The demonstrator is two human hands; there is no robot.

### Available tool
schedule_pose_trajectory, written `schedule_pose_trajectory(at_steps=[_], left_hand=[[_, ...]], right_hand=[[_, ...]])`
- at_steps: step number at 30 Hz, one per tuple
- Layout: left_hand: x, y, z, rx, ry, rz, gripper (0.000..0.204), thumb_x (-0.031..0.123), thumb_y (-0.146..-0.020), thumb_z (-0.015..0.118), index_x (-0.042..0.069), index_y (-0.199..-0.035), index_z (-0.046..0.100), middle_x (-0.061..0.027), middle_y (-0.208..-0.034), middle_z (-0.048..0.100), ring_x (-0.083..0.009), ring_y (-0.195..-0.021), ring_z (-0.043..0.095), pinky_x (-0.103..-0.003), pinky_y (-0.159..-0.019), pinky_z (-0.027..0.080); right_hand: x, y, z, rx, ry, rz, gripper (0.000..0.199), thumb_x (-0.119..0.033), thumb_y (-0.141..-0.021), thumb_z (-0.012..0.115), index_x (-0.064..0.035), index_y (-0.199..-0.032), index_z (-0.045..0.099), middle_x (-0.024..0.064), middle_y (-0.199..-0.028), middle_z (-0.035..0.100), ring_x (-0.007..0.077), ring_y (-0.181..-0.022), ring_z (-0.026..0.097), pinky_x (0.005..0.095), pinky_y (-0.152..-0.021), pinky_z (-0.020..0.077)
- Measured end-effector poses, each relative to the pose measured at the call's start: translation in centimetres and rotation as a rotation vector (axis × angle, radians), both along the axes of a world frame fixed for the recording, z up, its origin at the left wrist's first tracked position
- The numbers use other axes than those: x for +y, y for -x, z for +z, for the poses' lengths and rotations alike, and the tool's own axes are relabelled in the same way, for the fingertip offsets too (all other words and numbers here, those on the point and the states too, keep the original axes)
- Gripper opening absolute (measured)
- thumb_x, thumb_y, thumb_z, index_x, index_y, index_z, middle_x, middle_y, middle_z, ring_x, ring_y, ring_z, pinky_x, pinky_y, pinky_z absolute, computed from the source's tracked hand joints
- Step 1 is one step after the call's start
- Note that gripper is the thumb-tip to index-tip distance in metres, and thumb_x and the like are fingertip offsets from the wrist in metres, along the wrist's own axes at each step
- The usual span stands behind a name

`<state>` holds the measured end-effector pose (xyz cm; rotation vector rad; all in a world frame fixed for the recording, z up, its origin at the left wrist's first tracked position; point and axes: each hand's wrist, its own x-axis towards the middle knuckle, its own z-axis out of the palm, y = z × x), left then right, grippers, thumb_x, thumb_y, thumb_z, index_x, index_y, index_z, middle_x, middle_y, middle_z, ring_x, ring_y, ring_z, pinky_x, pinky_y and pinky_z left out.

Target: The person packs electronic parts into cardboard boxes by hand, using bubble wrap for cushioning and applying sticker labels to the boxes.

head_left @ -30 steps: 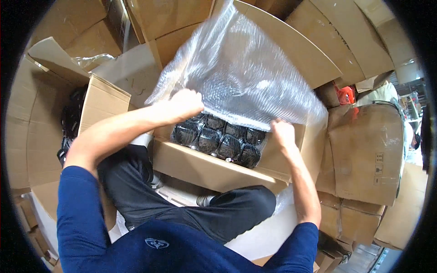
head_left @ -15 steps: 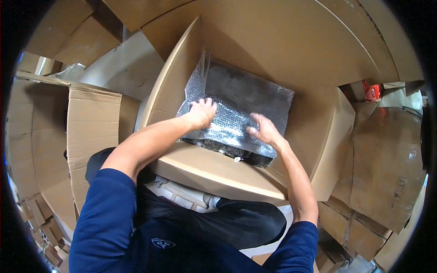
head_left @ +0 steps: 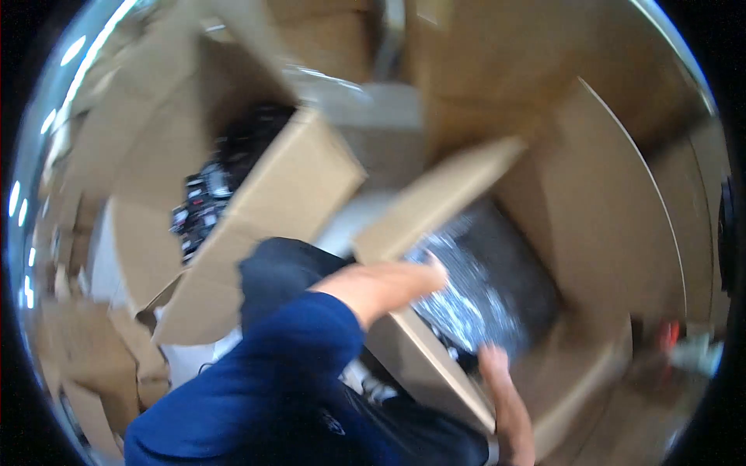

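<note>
A sheet of clear bubble wrap (head_left: 468, 299) lies inside the open cardboard box (head_left: 443, 198), over dark contents. A darker, grey-black area (head_left: 509, 260) shows on its far side. My left hand (head_left: 435, 273) is at the wrap's left part, near the box's left wall, its fingers smeared by motion. By the wrap's near right corner is my right hand (head_left: 493, 359), close to the box's near wall and blurred too. Whether either hand grips the wrap cannot be made out. A bit of the dark contents (head_left: 464, 359) peeks out below the wrap's near edge.
To the left stands another open cardboard box (head_left: 291, 198) with several small black packaged items (head_left: 203, 198) in it. Large cardboard panels rise at the far right. A red item (head_left: 668, 335) shows at the right. My bent knee (head_left: 284, 268) is between the two boxes.
The view has swung left and blurred, bringing the left box's black items into sight. My right hand has shifted from above the wrap to its near right corner.
</note>
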<state>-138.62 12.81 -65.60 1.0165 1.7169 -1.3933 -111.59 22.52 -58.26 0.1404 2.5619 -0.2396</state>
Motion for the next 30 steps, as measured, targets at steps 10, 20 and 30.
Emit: schedule_pose_trajectory(at_steps=[10,20,30], left_hand=[[-14.5,7.2,46.3,-0.946,-1.252,-0.291,0.037,0.034,-0.091,0.069,-0.002,-0.096,0.070,-0.0224,-0.092,0.071,-0.0395,-0.093,0.069,-0.049,-0.083,0.055],[-56.1,39.8,24.7,0.373,-1.819,1.023,0.072,0.040,-0.066,0.084,-0.004,-0.118,0.063,-0.0243,-0.112,0.069,-0.0369,-0.108,0.066,-0.044,-0.094,0.053],[-53.6,39.1,9.8,0.489,-2.087,1.256,0.084,0.006,-0.078,0.078,0.020,-0.152,0.041,-0.0272,-0.127,0.059,-0.0406,-0.120,0.059,-0.043,-0.104,0.048]], right_hand=[[1.2,-1.1,5.2,-0.077,0.242,-0.321,0.044,-0.029,-0.088,0.070,0.0019,-0.118,0.068,0.0243,-0.103,0.073,0.0368,-0.096,0.071,0.0422,-0.085,0.0555],[-11.9,10.3,19.8,0.097,0.579,-0.629,0.044,-0.032,-0.109,0.044,0.0037,-0.123,0.065,0.0160,-0.110,0.072,0.0221,-0.101,0.065,0.0353,-0.091,0.0506],[-14.0,10.6,18.8,0.326,0.373,-0.554,0.042,-0.025,-0.105,0.044,0.0038,-0.092,0.071,0.0231,-0.078,0.068,0.0336,-0.069,0.065,0.0420,-0.068,0.0505]])
